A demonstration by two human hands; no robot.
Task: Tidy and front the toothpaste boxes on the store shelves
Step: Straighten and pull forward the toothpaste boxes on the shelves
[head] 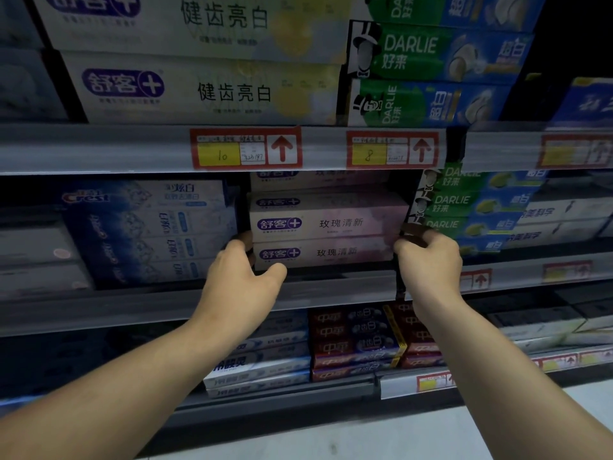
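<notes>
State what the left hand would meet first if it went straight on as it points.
Probably the left end of the lower pink box, which the left hand seems to grip; depth is unclear.

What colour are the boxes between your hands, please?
The boxes are pale pink with purple logos; the head view shows them best.

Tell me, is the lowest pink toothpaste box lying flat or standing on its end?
Lying flat. The lowest pink box shows its long printed face, with another pink box stacked on top.
</notes>
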